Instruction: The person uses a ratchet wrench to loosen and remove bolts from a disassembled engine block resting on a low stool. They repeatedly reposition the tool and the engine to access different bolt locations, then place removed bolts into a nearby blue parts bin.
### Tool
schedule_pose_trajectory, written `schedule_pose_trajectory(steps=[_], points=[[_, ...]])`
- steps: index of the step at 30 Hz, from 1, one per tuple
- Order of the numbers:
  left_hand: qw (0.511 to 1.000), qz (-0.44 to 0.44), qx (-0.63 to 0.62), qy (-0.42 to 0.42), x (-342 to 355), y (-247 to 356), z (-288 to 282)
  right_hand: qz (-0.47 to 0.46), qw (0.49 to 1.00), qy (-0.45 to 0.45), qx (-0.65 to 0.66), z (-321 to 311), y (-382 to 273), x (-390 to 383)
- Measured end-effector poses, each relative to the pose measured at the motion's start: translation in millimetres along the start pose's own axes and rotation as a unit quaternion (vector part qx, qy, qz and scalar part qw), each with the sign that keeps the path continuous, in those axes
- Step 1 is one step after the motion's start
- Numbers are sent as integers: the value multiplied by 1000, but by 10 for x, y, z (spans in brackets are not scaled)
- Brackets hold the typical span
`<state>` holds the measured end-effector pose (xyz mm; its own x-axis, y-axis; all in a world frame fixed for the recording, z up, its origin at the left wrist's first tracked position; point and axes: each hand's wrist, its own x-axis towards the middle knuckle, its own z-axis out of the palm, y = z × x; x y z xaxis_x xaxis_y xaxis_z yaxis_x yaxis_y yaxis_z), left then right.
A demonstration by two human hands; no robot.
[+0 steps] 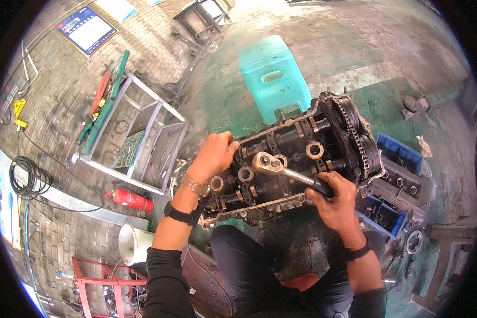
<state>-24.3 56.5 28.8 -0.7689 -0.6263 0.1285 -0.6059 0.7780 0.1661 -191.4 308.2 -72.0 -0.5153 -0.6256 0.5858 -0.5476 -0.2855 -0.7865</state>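
An engine cylinder head [294, 140], with dark camshafts and several round plug tubes, lies tilted in front of my knees. A timing chain [355, 132] runs down its right end. My right hand [334, 199] is wrapped round the black grip of a ratchet wrench [291, 174]. The wrench's round metal head lies over the middle of the cylinder head, between the plug tubes. At the far left edge of the cylinder head is my left hand [215, 153], its fingers curled together. Whatever those fingers hold, if anything, is hidden.
A turquoise plastic stool [273, 74] stands just beyond the engine. To the left are a metal tool cart [159, 143], a red fire extinguisher [133, 200] and a white bucket [135, 244]. Blue bins [381, 214] with parts sit on the right, beside a valve cover [405, 185].
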Motion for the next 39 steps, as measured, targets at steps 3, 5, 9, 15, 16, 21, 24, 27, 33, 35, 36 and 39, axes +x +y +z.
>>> schedule_pose_trajectory(steps=[3, 5, 9, 15, 16, 21, 24, 27, 33, 35, 36, 39], points=[[999, -45, 15, 17, 43, 0, 5, 0, 1000, -2, -4, -3, -1, -1], [997, -69, -22, 32, 49, -23, -23, -4, 1000, 5, -4, 7, -1, 1], [995, 23, -99, 1, 5, -71, -59, 4, 1000, 1, -10, 10, -5, 2], [992, 55, -105, -40, -5, -62, -43, 16, 1000, 1, 1, 10, -2, -5], [993, 49, -96, -36, -1, -55, -38, 16, 1000, 3, 3, 13, 0, -7], [999, 24, -26, -6, 12, -16, -9, 4, 1000, 3, 1, 14, 19, -2], [999, -30, 20, 2, 32, 12, 23, 0, 1000, -2, -9, 1, 25, 0], [999, -50, 8, 17, 49, 11, 11, 0, 1000, -3, -13, -2, 24, -1], [994, 17, -102, -46, -15, -68, -83, 16, 1000, -4, -2, 10, 8, -12], [993, 36, -95, -53, -23, -76, -86, 16, 1000, 0, -3, 12, 5, -10], [994, 32, -93, -48, -20, -72, -81, 16, 1000, 2, -3, 12, 6, -9], [997, 12, -66, -31, 4, -44, -63, 6, 1000, 5, 1, 14, 10, -2]])
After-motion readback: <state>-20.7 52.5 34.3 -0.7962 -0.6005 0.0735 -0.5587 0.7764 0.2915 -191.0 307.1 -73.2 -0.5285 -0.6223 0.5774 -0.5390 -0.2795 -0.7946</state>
